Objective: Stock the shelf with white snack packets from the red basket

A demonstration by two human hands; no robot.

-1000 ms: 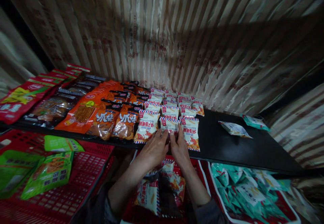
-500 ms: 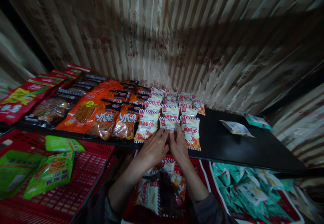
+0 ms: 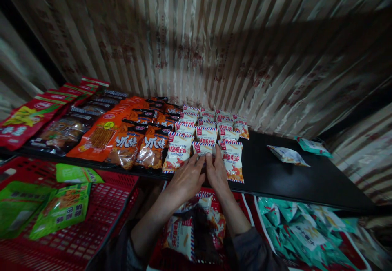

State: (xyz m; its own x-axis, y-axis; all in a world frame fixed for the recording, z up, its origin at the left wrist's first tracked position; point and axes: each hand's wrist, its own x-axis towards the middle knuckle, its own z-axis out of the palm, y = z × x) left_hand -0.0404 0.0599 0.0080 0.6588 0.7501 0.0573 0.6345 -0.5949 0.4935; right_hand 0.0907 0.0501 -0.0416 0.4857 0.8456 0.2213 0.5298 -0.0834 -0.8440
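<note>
Black shelf (image 3: 281, 185), stocked, across mid-frame
Below it, lower centre, one red basket (image 3: 248, 209); at frame centre, my left hand (image 3: 187, 178) and right hand (image 3: 217, 173), both loosely extended, gripping nothing visible; partly under them, one white packet (image 3: 204, 148), front row, middle, emerging up-frame beyond both, long axis seemingly pointing away from me, each hand equally near

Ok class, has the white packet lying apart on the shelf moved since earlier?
No: the lone white packet lies in the same place on the black shelf.
</note>
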